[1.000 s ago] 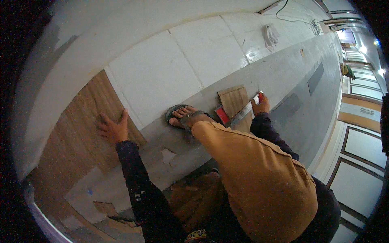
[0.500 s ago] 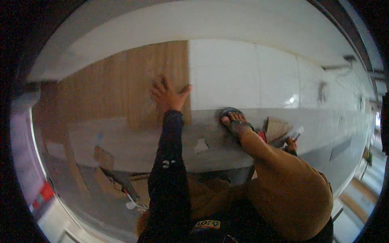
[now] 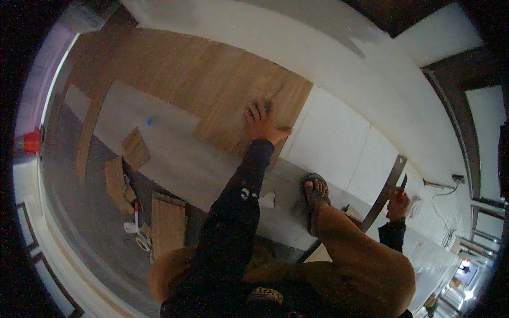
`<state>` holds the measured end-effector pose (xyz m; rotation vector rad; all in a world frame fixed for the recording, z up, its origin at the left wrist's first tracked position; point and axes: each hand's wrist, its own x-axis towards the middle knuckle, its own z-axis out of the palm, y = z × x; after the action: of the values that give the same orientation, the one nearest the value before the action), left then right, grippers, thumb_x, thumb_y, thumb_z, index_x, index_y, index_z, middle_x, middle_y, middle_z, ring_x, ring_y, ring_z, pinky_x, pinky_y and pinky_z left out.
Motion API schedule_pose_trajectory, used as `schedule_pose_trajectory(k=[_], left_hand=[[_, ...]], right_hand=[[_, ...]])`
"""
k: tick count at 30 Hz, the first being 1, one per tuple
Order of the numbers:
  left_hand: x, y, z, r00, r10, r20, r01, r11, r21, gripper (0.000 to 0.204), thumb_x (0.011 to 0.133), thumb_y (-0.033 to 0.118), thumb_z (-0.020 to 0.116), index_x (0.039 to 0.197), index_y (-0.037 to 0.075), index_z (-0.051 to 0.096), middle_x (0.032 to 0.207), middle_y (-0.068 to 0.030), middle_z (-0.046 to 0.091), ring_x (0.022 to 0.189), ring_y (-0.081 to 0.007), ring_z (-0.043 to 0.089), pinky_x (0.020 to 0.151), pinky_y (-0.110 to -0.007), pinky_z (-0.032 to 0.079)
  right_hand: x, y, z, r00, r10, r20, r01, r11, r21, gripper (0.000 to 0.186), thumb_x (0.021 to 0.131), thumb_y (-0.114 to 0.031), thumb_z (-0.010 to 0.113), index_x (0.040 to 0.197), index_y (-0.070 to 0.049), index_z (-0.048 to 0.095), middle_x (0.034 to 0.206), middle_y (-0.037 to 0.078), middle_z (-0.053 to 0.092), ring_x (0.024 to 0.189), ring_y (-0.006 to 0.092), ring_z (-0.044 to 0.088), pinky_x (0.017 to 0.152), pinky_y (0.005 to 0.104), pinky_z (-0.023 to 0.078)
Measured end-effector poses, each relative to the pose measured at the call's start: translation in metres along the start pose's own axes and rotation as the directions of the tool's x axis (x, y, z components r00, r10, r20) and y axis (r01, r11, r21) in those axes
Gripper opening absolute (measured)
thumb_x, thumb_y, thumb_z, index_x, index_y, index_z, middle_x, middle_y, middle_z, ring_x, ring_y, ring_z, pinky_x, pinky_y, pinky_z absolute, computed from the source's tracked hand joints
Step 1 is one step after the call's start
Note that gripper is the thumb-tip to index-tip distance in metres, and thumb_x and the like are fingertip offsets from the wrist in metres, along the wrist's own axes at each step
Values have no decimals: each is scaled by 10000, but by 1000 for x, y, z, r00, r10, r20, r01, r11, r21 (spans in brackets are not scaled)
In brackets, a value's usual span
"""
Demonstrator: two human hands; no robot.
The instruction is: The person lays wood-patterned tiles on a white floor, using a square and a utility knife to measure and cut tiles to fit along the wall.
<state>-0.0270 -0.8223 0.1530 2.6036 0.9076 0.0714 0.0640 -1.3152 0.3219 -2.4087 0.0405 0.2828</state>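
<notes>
My left hand (image 3: 261,121) lies with fingers spread on the wood-look planks (image 3: 212,74), near their edge beside white square panels (image 3: 328,143). My right hand (image 3: 397,204) grips an orange-handled knife (image 3: 402,192), its dark blade pointing up, and is at a long metal straightedge (image 3: 388,183); whether it holds that too I cannot tell. My sandalled foot (image 3: 316,188) stands on the grey sheet (image 3: 228,169) just below the white panels, between my hands.
Plank offcuts (image 3: 167,217) and a white-handled tool (image 3: 135,227) lie at lower left. A red object (image 3: 31,142) is at the far left beside a doorframe. A wall (image 3: 339,47) runs along the planks. A cable (image 3: 445,193) trails at the right toward a long corridor.
My view has swung round, bringing more planks and offcuts into sight. My left hand stays spread on the planks. My right hand has lifted the straightedge and knife higher beside the white panels.
</notes>
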Motion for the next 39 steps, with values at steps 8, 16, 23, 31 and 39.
schedule_pose_trajectory(k=[8,16,23,31,39], left_hand=[[-16,46,20,992,7,-129,-48,946,-320,936,796,641,669,1445,7,437,1544,-259,337,1434,-463,275,1163,-574,226],[24,168,-110,846,532,-33,-135,154,-979,697,906,559,642,1292,-15,557,1131,-196,698,1020,-292,682,903,-389,531],[9,177,-232,870,475,-129,75,-387,-919,775,932,632,536,1383,7,453,1152,-223,647,860,-278,715,728,-375,589],[-18,164,-218,875,479,-69,220,-520,-825,731,967,611,460,1409,30,419,1294,-234,585,804,-305,708,618,-410,594],[-7,121,-114,855,344,387,464,-178,-868,781,972,660,372,1380,1,463,1288,-210,582,840,-317,693,759,-450,568]], right_hand=[[-5,-274,36,847,-489,208,496,868,20,197,895,-191,734,976,-30,654,716,-26,613,569,67,493,513,255,398],[-14,-442,54,695,-659,288,689,725,-3,252,868,-289,775,976,-92,660,645,-47,575,497,47,460,452,234,351],[-26,-499,-8,614,-782,107,789,606,-98,346,880,-353,756,1113,-117,659,781,-45,612,621,54,507,556,235,404],[55,-483,62,576,-785,226,812,582,-48,317,919,-297,709,1143,-92,619,900,-15,635,824,92,578,742,269,470],[134,-388,184,572,-506,646,668,744,-9,178,904,-238,697,973,-89,628,802,-33,596,691,58,510,582,250,429]])
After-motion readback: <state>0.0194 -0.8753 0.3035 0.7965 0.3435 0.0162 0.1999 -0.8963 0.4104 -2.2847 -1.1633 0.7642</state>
